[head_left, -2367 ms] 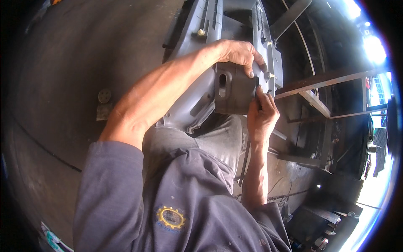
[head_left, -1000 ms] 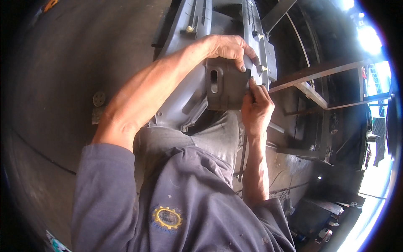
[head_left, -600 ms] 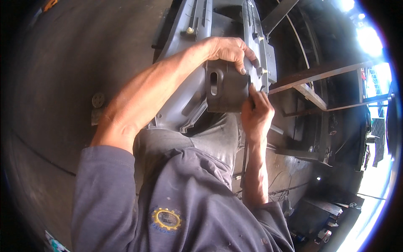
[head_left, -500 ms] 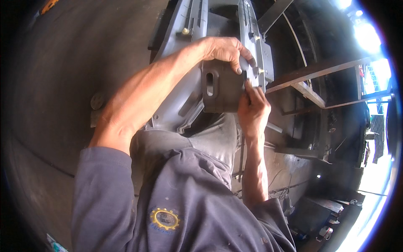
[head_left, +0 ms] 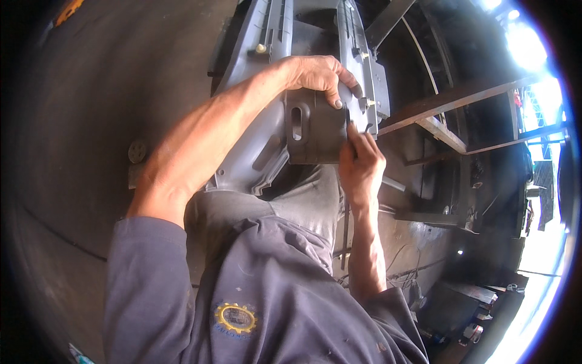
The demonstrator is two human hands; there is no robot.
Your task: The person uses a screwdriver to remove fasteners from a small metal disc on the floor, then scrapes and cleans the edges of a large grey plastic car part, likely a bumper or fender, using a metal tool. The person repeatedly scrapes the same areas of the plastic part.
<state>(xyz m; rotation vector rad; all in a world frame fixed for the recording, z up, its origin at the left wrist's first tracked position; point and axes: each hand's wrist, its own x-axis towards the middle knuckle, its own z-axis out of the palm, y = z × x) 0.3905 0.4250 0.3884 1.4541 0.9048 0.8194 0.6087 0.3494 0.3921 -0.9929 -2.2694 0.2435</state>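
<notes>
Head view: the left hand [head_left: 318, 74] clamps over the top of a dark slotted metal plate [head_left: 315, 130], pressing it to the grey frame [head_left: 267, 36]. The right hand [head_left: 359, 164] pinches its right edge by a bolt [head_left: 365, 103] — the plate could slip, pinching fingers.

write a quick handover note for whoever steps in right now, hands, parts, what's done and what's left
Left hand: gripping the top edge of the dark metal plate, pressing it against the grey metal frame.
Right hand: fingertips pinched at the plate's right edge, beside the small bolts on the frame; whether it holds a fastener cannot be made out.
Done: plate is up against the frame, slotted hole facing out.
Left: plate looks hand-held only, so it probably still needs fixing at that right edge. Keep supporting it.
</notes>
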